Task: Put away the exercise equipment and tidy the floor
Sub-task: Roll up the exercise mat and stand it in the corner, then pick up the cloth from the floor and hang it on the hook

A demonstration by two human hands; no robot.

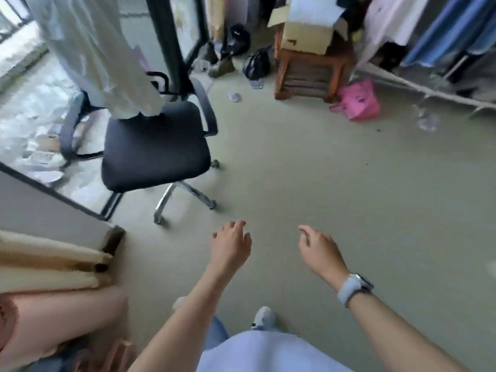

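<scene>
Both arms reach forward over the bare grey-green floor (308, 170). Left hand (232, 244) palm down, fingers loosely curled and a little apart, holding nothing. Right hand (318, 247) likewise empty, fingers slack and slightly bent; a pale-strapped watch (354, 287) on that wrist. The two hands are near each other, not touching.

No exercise equipment I can pick out for certain. Ahead left, a black office chair (155, 146) with a white garment (99, 55) hanging down onto its seat. Farther back, a wooden stool (308, 73) carries a cardboard box (308, 36); a pink bag (358, 99) lies on the floor just beside the stool. Black bags (256, 63) and small clear litter near the far wall, blurred. One white shoe (264, 318) below.
</scene>
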